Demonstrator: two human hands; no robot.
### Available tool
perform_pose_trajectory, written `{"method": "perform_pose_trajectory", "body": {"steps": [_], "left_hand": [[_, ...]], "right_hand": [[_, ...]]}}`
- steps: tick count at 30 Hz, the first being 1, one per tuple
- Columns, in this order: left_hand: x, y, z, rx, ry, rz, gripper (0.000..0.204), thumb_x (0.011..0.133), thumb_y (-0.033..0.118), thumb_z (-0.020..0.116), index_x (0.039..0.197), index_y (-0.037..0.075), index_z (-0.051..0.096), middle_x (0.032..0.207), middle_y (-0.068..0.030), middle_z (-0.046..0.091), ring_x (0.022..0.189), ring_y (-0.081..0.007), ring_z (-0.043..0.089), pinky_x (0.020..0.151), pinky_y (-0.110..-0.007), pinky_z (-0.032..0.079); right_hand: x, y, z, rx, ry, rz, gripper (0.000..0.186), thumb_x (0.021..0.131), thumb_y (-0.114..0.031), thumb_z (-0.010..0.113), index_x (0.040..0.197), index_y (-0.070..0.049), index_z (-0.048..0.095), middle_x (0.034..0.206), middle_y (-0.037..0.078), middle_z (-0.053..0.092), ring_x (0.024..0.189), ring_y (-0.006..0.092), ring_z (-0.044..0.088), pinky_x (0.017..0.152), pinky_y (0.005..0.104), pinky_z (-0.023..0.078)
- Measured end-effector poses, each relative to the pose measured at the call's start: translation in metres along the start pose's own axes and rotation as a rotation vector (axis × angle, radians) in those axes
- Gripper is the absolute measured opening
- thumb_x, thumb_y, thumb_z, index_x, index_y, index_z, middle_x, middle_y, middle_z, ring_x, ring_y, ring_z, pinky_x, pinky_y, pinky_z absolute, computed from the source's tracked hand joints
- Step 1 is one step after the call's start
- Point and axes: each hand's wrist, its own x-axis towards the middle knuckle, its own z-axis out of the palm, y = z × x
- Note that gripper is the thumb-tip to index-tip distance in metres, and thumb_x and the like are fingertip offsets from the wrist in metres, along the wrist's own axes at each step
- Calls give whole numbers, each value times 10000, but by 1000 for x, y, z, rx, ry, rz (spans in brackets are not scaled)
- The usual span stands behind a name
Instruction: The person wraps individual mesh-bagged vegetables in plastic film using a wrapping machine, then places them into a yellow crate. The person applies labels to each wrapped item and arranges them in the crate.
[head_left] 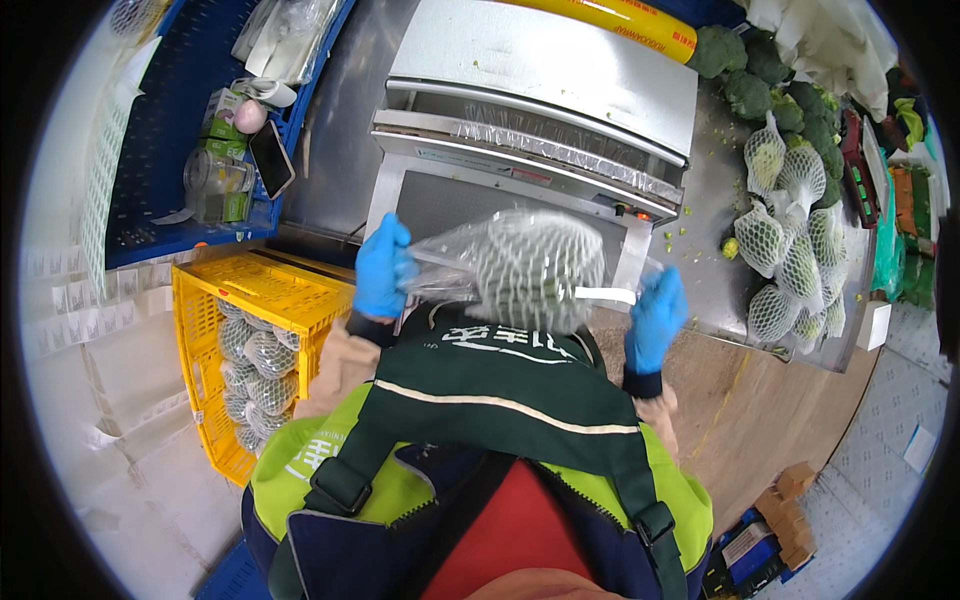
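Produce-packing workplace; film-wrapping machine [540, 75], piled broccoli [746, 95], netted vegetables [798, 265], yellow crate [262, 293]

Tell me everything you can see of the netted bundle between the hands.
The netted bundle is rounded: pale mesh over something green, inside clear, glossy, creased film. A white strip shows on its right. It hangs before the apron, near the metal machine. The left hand grips the film; whether the right hand does is unclear.

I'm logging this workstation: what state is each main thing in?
Left hand: gloved, closed on clear film
Right hand: gloved, closed on the film
Netted bundle: film drawn over it
Indicator light: glowing
Phone: screen dark
Yellow crate: holding netted pieces
Broccoli heads: un-netted
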Motion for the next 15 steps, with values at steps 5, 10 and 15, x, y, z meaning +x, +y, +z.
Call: {"method": "perform_pose_trajectory", "body": {"steps": [5, 10, 15], "left_hand": [[7, -76, -65, 46, 254, -278, 292, 925, 324, 541, 814, 58, 587, 508, 46, 374, 392, -63, 325, 360, -212, 262], [46, -158, -60, 731, -89, -458, 251, 917, 253, 487, 885, 66, 651, 567, -11, 477, 431, -115, 400, 405, -277, 301], [52, -243, -16, 1117, -309, -358, 253, 923, 282, 473, 961, 78, 618, 694, -27, 483, 559, -126, 420, 506, -288, 321]], "right_hand": [[-49, 69, -57, -161, 85, 236, 358, 951, -326, 477, 711, -70, 543, 562, -17, 462, 436, 49, 358, 383, 217, 262], [-46, 163, -56, -522, -287, 230, 316, 918, -258, 515, 795, 17, 609, 686, 64, 593, 604, 140, 523, 525, 295, 421], [-46, 213, -28, -235, -602, 371, 276, 892, -143, 496, 1117, 5, 559, 1050, 178, 612, 940, 221, 590, 802, 326, 462]]}}
